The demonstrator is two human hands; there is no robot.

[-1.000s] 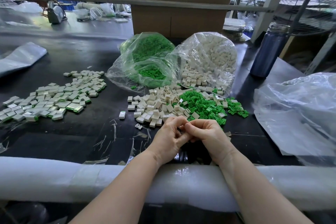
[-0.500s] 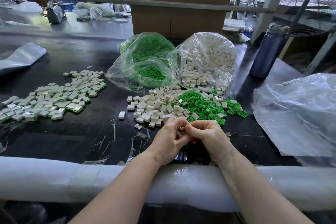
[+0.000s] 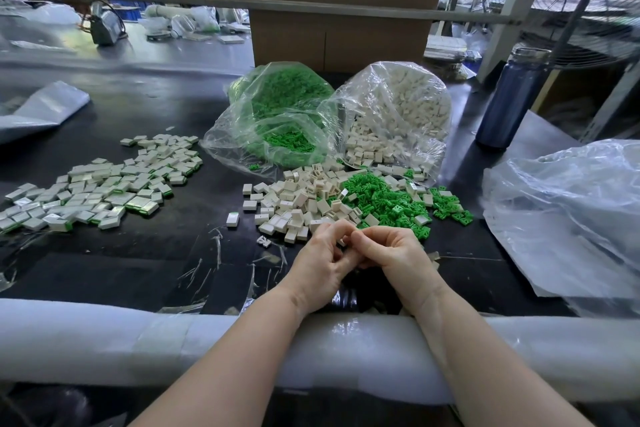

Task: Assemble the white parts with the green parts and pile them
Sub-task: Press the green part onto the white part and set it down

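Observation:
My left hand (image 3: 323,262) and my right hand (image 3: 398,258) meet fingertip to fingertip just above the black table, fingers curled round a small part that is almost wholly hidden between them. Right behind them lie a heap of loose white parts (image 3: 298,201) and a heap of loose green parts (image 3: 384,199). A spread pile of assembled white-and-green pieces (image 3: 100,185) lies at the left. One single white piece (image 3: 232,219) sits apart between the piles.
Two open clear bags stand behind the heaps, a bag of green parts (image 3: 277,114) and a bag of white parts (image 3: 398,114). A dark blue bottle (image 3: 509,97) stands at the right, with crumpled plastic sheeting (image 3: 568,211) beside it. A padded white edge (image 3: 104,347) runs along the table front.
Both hands stay in the same spot; only the fingers have shifted slightly around the hidden part.

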